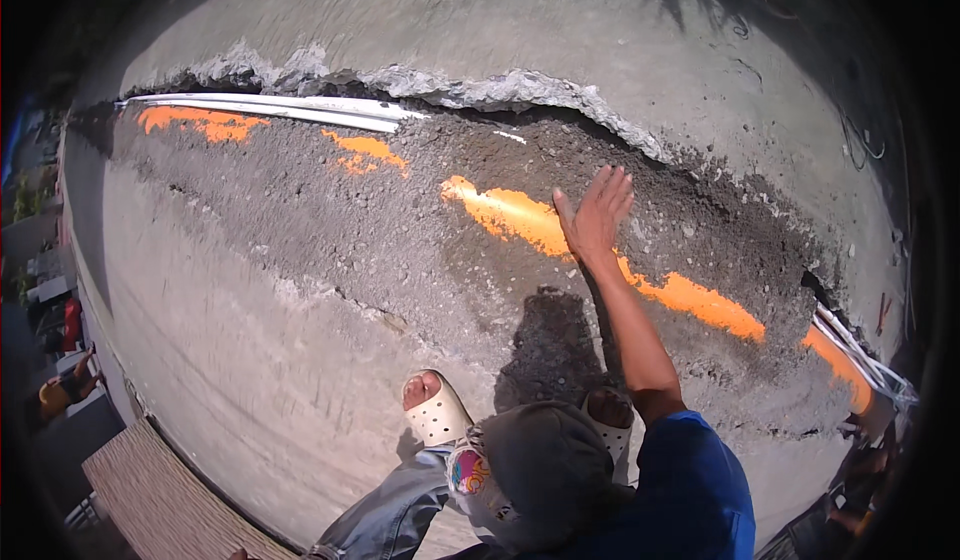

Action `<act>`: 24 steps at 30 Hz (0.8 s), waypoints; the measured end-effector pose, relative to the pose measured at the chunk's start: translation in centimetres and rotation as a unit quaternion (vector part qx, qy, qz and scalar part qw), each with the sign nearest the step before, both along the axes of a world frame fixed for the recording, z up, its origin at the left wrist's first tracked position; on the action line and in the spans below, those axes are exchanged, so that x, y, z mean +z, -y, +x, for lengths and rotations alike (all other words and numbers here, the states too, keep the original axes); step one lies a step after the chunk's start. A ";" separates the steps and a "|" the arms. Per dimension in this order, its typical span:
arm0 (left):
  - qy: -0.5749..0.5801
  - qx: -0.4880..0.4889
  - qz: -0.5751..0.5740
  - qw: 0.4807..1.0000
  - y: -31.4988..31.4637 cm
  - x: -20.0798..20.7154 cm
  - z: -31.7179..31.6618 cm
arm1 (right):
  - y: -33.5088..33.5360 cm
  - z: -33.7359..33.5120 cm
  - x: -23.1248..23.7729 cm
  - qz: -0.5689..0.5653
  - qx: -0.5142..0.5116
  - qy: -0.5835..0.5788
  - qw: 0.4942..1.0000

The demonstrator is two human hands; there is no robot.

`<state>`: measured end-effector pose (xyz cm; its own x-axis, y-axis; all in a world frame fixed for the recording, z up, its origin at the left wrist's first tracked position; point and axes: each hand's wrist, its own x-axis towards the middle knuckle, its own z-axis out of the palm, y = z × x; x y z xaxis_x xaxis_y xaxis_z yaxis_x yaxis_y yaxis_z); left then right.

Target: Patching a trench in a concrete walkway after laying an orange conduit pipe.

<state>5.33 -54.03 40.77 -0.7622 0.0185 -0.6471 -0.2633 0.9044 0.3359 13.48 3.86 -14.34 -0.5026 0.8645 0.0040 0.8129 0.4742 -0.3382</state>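
Note:
My right hand (597, 218) is stretched out palm down over the trench, fingers extended, thumb apart, holding nothing. It is at the orange pipe (520, 216), which shows in stretches through grey gravelly fill (400, 200). Whether the palm presses on the fill or hovers just above it, I cannot tell. Further along, more orange pipe (700, 303) lies half buried to the right. My left hand is not in view.
White conduits (290, 108) run along the trench's far left, with more thin pipes (865, 360) at the right end. Broken concrete (520, 88) edges the far side. My feet in cream clogs (440, 418) are on the near side. A brown board (170, 490) lies lower left. Another person (70, 390) is at the left rim.

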 end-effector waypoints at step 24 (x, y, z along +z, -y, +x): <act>-0.228 -0.165 0.190 0.941 -12.3 -4.0 2.0 | 7.1 -31.0 1.4 -0.034 0.469 0.058 0.881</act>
<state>7.29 -41.76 36.76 -0.8707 0.4673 -0.1532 0.2612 0.7033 0.6612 -17.48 -3.24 -12.94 -0.9894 0.0653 -0.1300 0.1055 0.9375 -0.3316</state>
